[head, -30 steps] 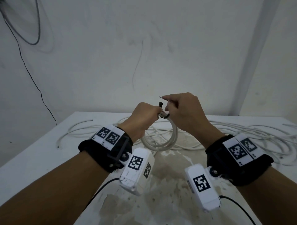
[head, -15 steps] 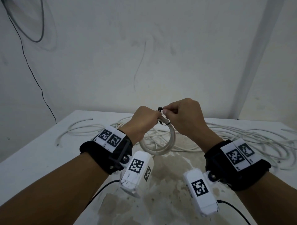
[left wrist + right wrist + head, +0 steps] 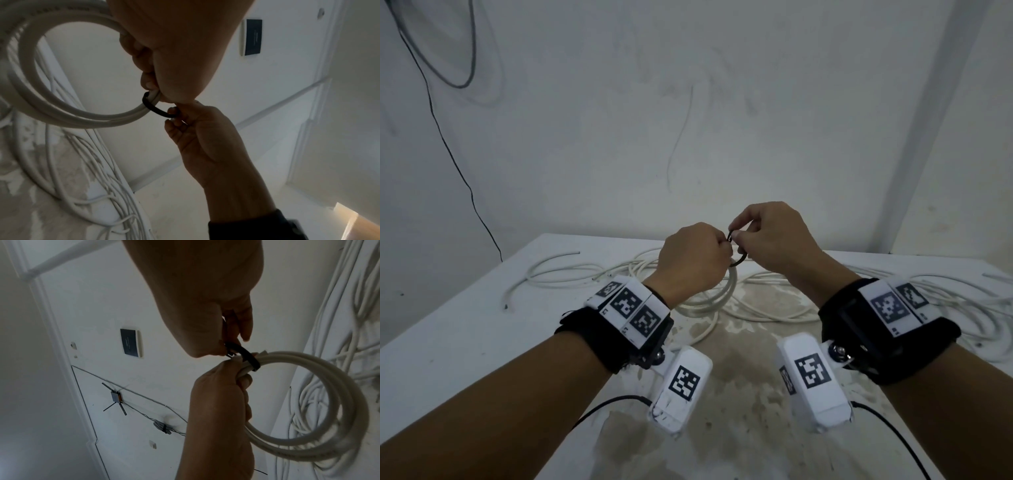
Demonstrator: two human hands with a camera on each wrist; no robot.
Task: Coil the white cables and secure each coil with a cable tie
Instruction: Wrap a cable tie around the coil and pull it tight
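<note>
My left hand [image 3: 722,246] grips a small coil of white cable [image 3: 726,294] at its top and holds it above the table. A black cable tie [image 3: 742,260] loops loosely round the coil's strands beside my left fingers. My right hand [image 3: 736,233] pinches the tie's loop between thumb and forefinger, right against the left hand. In the left wrist view the tie [image 3: 156,110] arcs from the coil [image 3: 61,112] to the right fingertips [image 3: 172,112]. The right wrist view shows the tie [image 3: 246,355] wrapped over the coil [image 3: 329,402].
Loose white cables [image 3: 962,308] sprawl over the back and right of the white table [image 3: 448,342], with more strands at the back left [image 3: 544,277]. A wall stands just behind the table, and a thin black wire [image 3: 448,144] hangs down it at the left.
My right hand came down from pulling the tie's tail up and now pinches the loop at the coil. The tail no longer sticks out above the hand. Both hands sit slightly lower.
</note>
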